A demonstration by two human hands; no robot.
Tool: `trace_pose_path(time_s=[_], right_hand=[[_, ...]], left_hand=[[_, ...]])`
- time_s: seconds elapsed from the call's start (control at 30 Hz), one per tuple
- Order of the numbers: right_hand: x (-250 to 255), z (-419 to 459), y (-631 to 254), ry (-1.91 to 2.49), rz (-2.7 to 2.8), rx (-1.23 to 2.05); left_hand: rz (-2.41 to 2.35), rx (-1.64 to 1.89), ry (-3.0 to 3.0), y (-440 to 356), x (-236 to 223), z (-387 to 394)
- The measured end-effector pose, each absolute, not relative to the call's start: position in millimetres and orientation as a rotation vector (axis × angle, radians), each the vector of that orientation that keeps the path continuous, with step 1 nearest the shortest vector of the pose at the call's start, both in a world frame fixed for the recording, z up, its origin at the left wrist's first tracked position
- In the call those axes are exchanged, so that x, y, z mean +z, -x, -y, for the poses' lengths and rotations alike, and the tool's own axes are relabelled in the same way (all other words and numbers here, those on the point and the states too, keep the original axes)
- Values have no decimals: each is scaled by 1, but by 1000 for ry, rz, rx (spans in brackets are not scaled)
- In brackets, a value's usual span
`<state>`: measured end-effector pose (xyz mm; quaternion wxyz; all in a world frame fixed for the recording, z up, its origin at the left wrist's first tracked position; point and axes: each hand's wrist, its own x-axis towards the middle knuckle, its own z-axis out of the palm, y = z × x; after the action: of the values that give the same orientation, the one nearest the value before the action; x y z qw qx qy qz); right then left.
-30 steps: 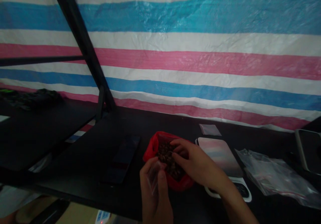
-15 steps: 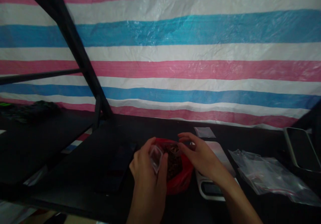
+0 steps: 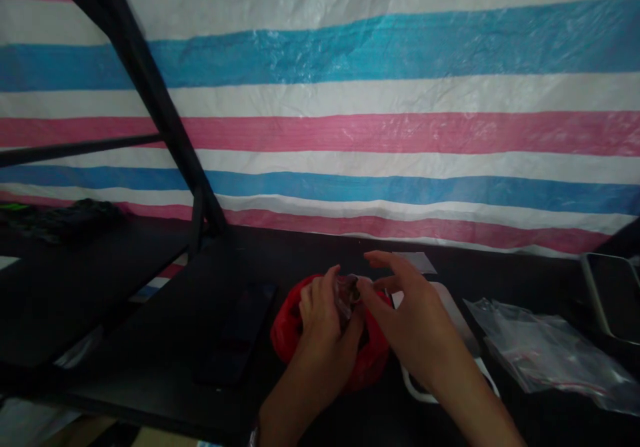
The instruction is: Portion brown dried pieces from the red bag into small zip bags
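My left hand is closed around a small clear plastic bag, holding it over a red plastic bag. My right hand meets the small bag's mouth, its thumb bent inward and its forefinger lifted. Something small and brownish shows by the right thumb, too dim to name. Both hands cover most of the red bag's contents. Under my right forearm sits a white digital scale, its display hidden.
Several clear zip bags lie in a pile on the black table at right. A phone rests beyond them, and a dark flat slab lies at left. A flat packet is behind the scale. Striped sheeting hangs behind.
My left hand has moved right with the small clear bag, across the red bag's opening, to meet my right hand. The brown dried pieces inside the red bag are now mostly covered.
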<state>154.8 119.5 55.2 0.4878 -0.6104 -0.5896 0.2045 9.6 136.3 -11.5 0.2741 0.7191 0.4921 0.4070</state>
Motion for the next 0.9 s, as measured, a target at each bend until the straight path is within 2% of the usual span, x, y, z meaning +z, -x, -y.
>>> trace_pose_path(time_s=[0.27, 0.6, 0.8, 0.9], right_hand=[[53, -119, -142, 1563, 1599, 370], [53, -116, -130, 1293, 1764, 224], [58, -117, -141, 1278, 1520, -8], [52, -123, -147, 1374, 1578, 110]], left_hand=[[-1231, 1164, -1909, -4, -24, -141], [-1199, 1276, -1687, -1, -16, -146], [-1261, 1367, -1593, 8, 10, -144], [-1335, 1436, -1486, 29, 32, -139]])
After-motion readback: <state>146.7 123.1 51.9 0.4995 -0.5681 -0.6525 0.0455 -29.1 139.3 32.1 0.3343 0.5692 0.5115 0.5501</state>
